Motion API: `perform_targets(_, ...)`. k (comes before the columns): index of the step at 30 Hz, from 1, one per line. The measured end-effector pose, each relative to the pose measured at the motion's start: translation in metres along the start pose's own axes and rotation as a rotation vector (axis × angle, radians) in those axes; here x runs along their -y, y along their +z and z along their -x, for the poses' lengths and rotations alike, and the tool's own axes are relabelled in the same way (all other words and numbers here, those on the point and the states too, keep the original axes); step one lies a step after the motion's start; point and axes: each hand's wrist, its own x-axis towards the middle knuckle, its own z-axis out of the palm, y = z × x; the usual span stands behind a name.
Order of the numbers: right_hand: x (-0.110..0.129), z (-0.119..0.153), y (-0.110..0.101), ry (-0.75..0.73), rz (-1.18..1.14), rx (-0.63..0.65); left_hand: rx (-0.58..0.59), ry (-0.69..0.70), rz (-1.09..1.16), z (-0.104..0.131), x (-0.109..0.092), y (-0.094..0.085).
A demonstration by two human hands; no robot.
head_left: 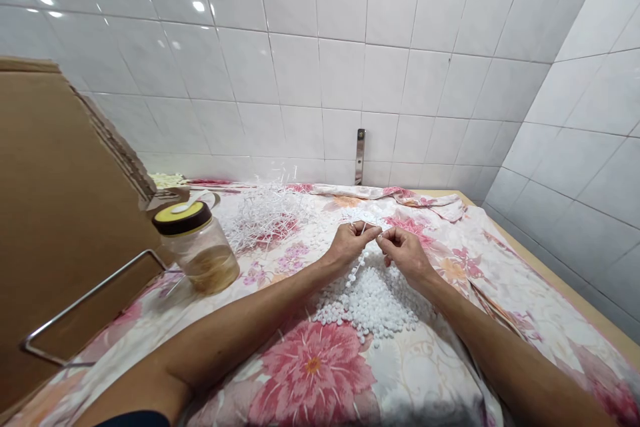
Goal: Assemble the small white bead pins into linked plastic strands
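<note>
My left hand [353, 240] is pinched closed on a thin white plastic strand [364, 227], from which a few small white pieces hang below the fingers. Close against its fingertips, my right hand [403, 250] is also closed in a pinch; what lies between those fingertips is too small to make out. Under both hands a heap of small white bead-like pieces [373, 300] spreads over the flowered cloth [313, 373]. Behind and left of my left hand lies a loose tangle of thin white sprues [263, 217].
A clear jar [210, 267] with a yellow and dark brown lid stands to the left, holding something brownish. Cardboard [60, 227] rises at the far left, with a metal wire frame [95, 297] before it. A metal bracket [360, 157] is on the tiled wall.
</note>
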Motion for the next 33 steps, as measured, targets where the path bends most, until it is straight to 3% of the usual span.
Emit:
perform_targets(3,0.001,0.001,0.001,0.000,0.012,-0.014,-0.018,0.048,-0.015,0.000,0.001,0.000)
perform_targets(7,0.001,0.002,0.001,-0.030,0.041,-0.042,-0.046,-0.021,0.004,0.001,0.002,0.001)
perform_targets(19,0.003,0.005,-0.005,-0.100,0.289,-0.004,0.023,-0.013,0.042,0.002,-0.001,-0.002)
perform_targets(25,-0.003,0.005,-0.004,-0.260,0.399,-0.030,0.012,-0.104,0.066,0.002,0.005,0.001)
perform_targets(29,-0.005,0.008,-0.002,-0.394,0.515,-0.028,0.002,0.021,-0.061,-0.001,0.009,0.001)
perform_targets(33,0.002,0.019,0.005,-0.410,0.495,0.139,-0.133,0.083,-0.216,-0.015,0.013,-0.015)
